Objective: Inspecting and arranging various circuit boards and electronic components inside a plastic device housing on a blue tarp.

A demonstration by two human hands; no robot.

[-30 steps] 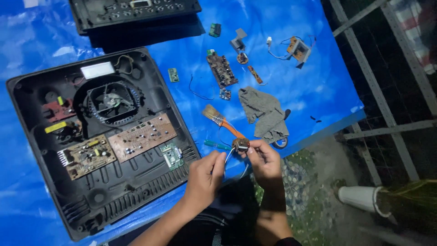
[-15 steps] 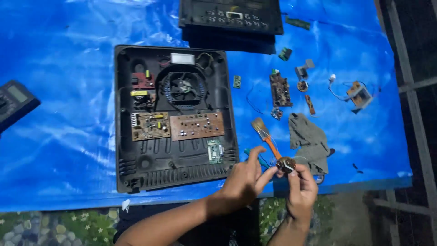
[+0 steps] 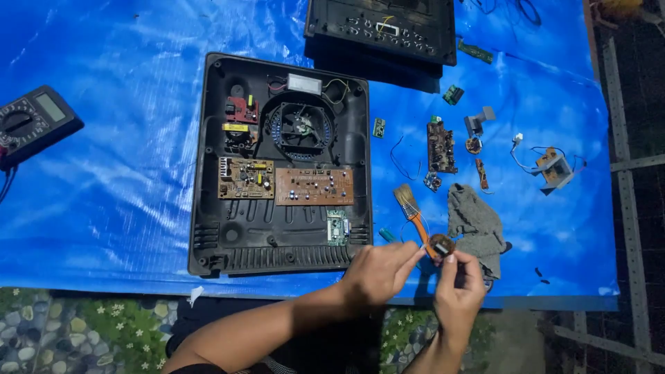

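A small round copper-wound coil part [image 3: 440, 245] is pinched between the fingertips of the right hand [image 3: 457, 294] at the near edge of the blue tarp [image 3: 125, 187]. The left hand [image 3: 377, 271] is brought against the same part from the left, its fingers closed toward it; whether a thin tool is gripped in them cannot be told.

Just beyond the hands, a paintbrush [image 3: 411, 210] with an orange handle is laid on the tarp, bristles pointing far, its handle end close to the coil part. To its right, touching or nearly so, a crumpled grey cloth [image 3: 476, 226] is spread.

To the left of the hands, an opened black appliance housing [image 3: 280, 163] is laid flat, with a central fan [image 3: 302, 127] and two brown circuit boards [image 3: 285, 183] seen inside, and a small green board [image 3: 337, 226] near its right edge.

Farther right, loose items are scattered: a dark circuit board [image 3: 441, 147], a small transformer with wires [image 3: 553, 168], and minor components.

At the far edge, a black control panel cover [image 3: 382, 28] is placed. At the far left, a multimeter [image 3: 31, 126] is set on the tarp.
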